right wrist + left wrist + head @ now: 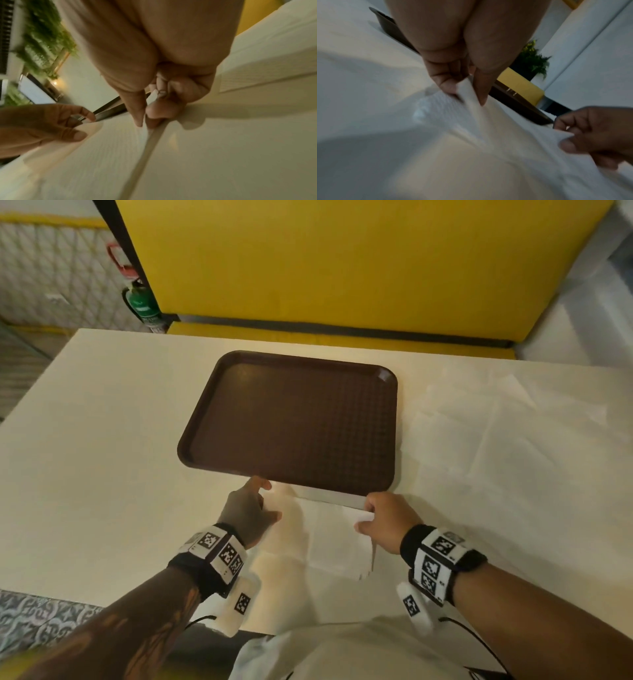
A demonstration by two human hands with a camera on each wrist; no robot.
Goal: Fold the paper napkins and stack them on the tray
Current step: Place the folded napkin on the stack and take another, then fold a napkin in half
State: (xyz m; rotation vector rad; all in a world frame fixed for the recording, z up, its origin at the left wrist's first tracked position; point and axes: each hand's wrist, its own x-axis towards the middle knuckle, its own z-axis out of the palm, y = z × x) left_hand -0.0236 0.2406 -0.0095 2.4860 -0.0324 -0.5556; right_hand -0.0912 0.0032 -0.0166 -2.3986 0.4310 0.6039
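Napkin (334, 537), white paper, one sheet, lying on the worktop (102, 457) just in front of the near edge of the tray (205, 419), between the two hands; its far corners are lifted off the surface, its near part lies flat. Left hand (247, 513): thumb and fingertips pinch the far left corner of the napkin, seen close in the left wrist view as a fold of embossed paper (467, 89) caught between thumb and forefinger (481, 86). Right hand (385, 517): fingers curled, thumb and forefinger pinching the far right corner, with a small flap of paper showing white at the fingertips; the right wrist view shows the same grip, the paper edge (147, 129) running down from the pinch. Tray: dark brown plastic, rectangular with rounded corners and a textured floor, set at a slight angle in the middle of the worktop, nothing lying in it. Loose napkins (507, 433): several unfolded white sheets spread and overlapping on the worktop to the right of the tray, touching or nearly touching its right rim. Worktop: cream, smooth. Bench (342, 261): yellow padded back and seat behind the far edge of the worktop. Both wrists carry black bands with white marker blocks (219, 553).
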